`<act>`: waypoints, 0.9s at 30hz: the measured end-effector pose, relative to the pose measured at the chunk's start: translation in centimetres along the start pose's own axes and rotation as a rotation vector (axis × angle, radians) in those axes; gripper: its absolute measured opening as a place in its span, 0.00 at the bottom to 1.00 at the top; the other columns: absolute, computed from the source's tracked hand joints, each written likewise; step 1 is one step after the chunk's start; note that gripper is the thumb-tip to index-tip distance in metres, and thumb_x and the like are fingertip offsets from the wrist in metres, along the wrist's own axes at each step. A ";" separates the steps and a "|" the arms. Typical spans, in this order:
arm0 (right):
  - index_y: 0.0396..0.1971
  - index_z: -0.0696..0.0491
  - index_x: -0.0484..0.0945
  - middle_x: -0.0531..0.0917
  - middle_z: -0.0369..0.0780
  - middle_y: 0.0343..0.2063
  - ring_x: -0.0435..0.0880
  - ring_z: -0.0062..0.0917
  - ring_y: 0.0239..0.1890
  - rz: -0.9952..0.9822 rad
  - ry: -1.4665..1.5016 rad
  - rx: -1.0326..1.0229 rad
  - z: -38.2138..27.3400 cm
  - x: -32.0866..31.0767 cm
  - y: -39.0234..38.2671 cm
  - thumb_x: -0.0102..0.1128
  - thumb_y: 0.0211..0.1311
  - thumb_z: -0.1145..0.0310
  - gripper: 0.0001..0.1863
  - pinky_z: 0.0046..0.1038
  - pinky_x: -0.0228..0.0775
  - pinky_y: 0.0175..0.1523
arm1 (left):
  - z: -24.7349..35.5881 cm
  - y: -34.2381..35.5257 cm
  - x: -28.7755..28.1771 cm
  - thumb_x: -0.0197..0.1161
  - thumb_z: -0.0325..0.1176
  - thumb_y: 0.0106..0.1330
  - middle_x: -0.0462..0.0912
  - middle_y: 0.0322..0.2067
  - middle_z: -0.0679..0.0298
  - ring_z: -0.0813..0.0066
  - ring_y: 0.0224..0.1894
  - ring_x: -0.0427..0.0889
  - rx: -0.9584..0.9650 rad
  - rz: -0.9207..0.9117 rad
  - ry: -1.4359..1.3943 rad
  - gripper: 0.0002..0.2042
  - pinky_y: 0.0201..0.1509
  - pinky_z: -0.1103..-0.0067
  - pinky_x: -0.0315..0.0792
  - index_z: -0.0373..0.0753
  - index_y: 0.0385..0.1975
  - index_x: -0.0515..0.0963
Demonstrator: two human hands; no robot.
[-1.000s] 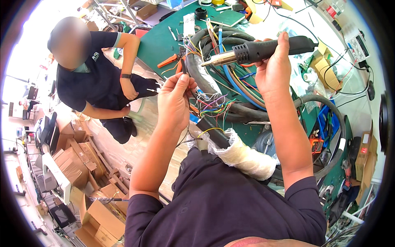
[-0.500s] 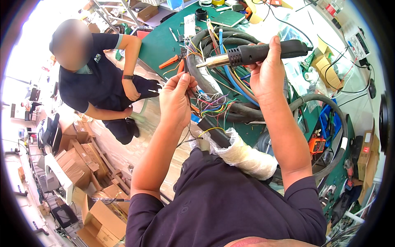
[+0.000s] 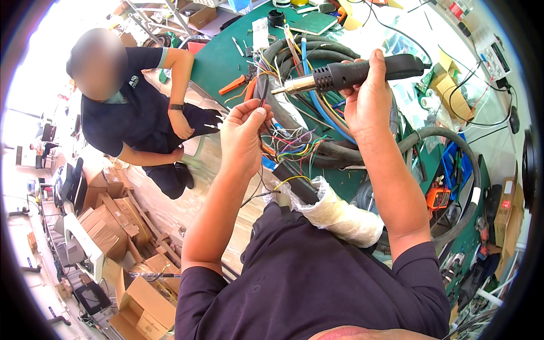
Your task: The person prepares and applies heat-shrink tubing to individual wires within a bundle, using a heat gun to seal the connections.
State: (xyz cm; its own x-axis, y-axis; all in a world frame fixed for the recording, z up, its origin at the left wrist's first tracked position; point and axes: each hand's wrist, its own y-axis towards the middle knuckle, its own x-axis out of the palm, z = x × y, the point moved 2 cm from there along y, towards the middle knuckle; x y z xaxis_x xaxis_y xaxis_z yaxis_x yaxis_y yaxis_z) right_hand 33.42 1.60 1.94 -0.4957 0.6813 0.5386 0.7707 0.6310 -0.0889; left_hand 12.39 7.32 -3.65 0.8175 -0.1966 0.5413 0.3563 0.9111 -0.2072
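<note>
Bench (image 3: 218,65), beyond both grips: no change over the last second. Thick black cable (image 3: 433,132), looping beyond and right of the right grip (image 3: 367,93): same. Hot-air tool (image 3: 340,76) sits a little further left than a second ago; right grip wraps its body, thumb uppermost. Slim dark piece (image 3: 264,96), nearly upright then, now leans rightward out of the left grip (image 3: 245,133), which pinches it between thumb and finger. Judgement: the lean seems to bring it closer to the metal nozzle (image 3: 297,85), so positioning looks under way; gap in depth cannot be told.

Looks: tool black, ribbed collar, bare nozzle aimed left toward the left grip's fingertips. Coloured wires (image 3: 306,148) fan loosely right of and below the left grip. Dark piece thin, its tip just above those fingertips; wire or sleeve, too small to tell.
</note>
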 end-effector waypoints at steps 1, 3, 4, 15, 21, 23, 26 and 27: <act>0.36 0.55 0.72 0.81 0.41 0.28 0.81 0.22 0.29 -0.003 0.000 -0.002 0.0 0.0 0.1 0.60 0.61 0.45 0.25 0.22 0.74 0.30 | 0.0 0.0 -0.1 0.63 0.26 0.63 0.81 0.37 0.59 0.76 0.38 0.80 -0.003 -0.007 0.035 0.13 0.43 0.82 0.72 0.29 0.45 0.71; 0.36 0.55 0.72 0.81 0.42 0.28 0.81 0.22 0.29 -0.007 -0.004 -0.004 0.1 -0.1 0.2 0.60 0.61 0.45 0.25 0.22 0.75 0.30 | 0.1 0.2 -0.4 0.63 0.26 0.63 0.82 0.38 0.58 0.77 0.39 0.80 0.003 -0.013 0.120 0.14 0.45 0.81 0.72 0.29 0.46 0.72; 0.36 0.55 0.72 0.81 0.42 0.28 0.81 0.22 0.29 -0.002 -0.008 -0.005 0.1 -0.1 0.2 0.60 0.61 0.45 0.25 0.22 0.75 0.30 | 0.0 0.3 -0.5 0.62 0.26 0.63 0.82 0.38 0.57 0.77 0.39 0.80 0.006 -0.017 0.163 0.14 0.45 0.81 0.72 0.28 0.47 0.72; 0.36 0.56 0.72 0.82 0.42 0.28 0.81 0.22 0.29 -0.002 -0.021 -0.037 0.4 -0.7 -0.2 0.60 0.61 0.46 0.24 0.22 0.76 0.31 | 0.3 0.4 -0.4 0.65 0.27 0.62 0.84 0.37 0.60 0.85 0.33 0.75 0.002 -0.024 0.191 0.12 0.39 0.86 0.67 0.33 0.44 0.77; 0.36 0.55 0.72 0.79 0.40 0.31 0.82 0.24 0.35 0.013 0.000 -0.019 0.3 -0.8 -0.9 0.61 0.61 0.48 0.23 0.25 0.77 0.37 | 0.1 0.4 -0.4 0.65 0.26 0.62 0.84 0.37 0.57 0.83 0.35 0.77 0.009 -0.012 0.194 0.12 0.41 0.86 0.68 0.30 0.43 0.74; 0.39 0.56 0.70 0.81 0.41 0.32 0.80 0.22 0.32 0.013 -0.011 -0.026 0.4 -0.9 -1.1 0.60 0.60 0.46 0.25 0.23 0.72 0.35 | 0.0 0.3 -0.3 0.65 0.27 0.62 0.84 0.37 0.58 0.83 0.35 0.77 0.008 -0.008 0.193 0.12 0.41 0.85 0.68 0.31 0.43 0.74; 0.40 0.56 0.70 0.82 0.42 0.32 0.79 0.21 0.30 0.001 -0.024 -0.038 0.5 -1.1 -1.4 0.60 0.60 0.45 0.27 0.22 0.69 0.34 | 0.0 0.3 -0.1 0.65 0.27 0.62 0.84 0.37 0.58 0.84 0.34 0.76 0.009 -0.012 0.192 0.12 0.41 0.86 0.68 0.31 0.42 0.74; 0.40 0.56 0.70 0.82 0.42 0.32 0.79 0.21 0.30 -0.005 -0.029 -0.042 0.5 -1.1 -1.5 0.61 0.60 0.45 0.27 0.21 0.69 0.33 | 0.0 0.4 0.0 0.65 0.27 0.62 0.84 0.37 0.58 0.84 0.34 0.76 0.011 -0.014 0.193 0.12 0.41 0.86 0.68 0.32 0.42 0.74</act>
State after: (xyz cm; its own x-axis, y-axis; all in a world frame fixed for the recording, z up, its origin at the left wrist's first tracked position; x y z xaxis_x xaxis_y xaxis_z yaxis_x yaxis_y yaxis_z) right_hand 32.64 0.13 1.10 -0.5101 0.6891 0.5147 0.7843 0.6183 -0.0505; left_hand 12.53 7.65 -3.72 0.8844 -0.2743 0.3776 0.3642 0.9116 -0.1907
